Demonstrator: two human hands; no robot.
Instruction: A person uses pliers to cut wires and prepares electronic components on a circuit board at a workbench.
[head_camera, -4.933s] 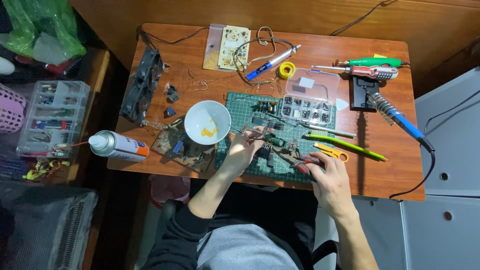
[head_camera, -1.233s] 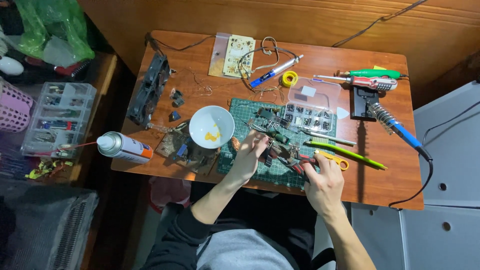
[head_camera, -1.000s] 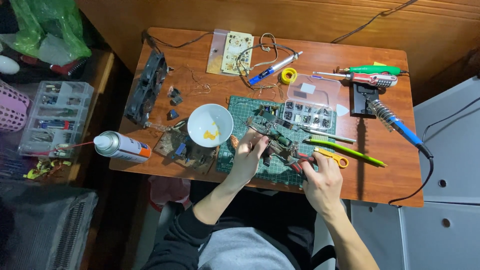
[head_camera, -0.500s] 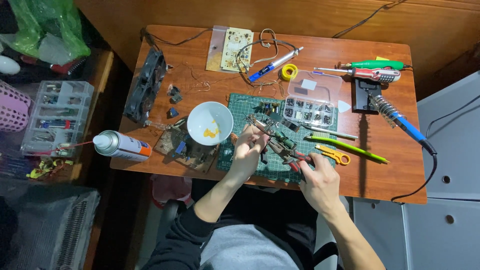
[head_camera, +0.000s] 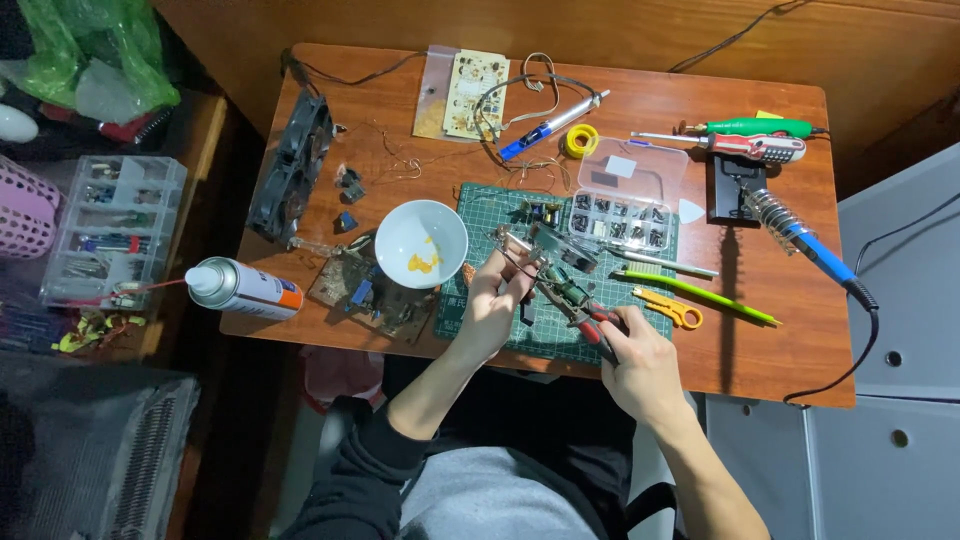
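Observation:
My left hand grips a small circuit board with green and metal parts, holding it just above the green cutting mat. My right hand is closed on red-handled pliers, whose jaws reach up-left to the board. Both hands sit near the table's front edge. A white bowl with yellow bits stands just left of my left hand.
A clear compartment box, a yellow-green pen, yellow snips, a blue-handled soldering iron on its stand, a solder roll, screwdrivers, a black fan, a spray can and an old circuit board crowd the wooden table.
The two hands have stayed over the mat with the board and pliers, shifting only slightly; the head view has drifted a little.

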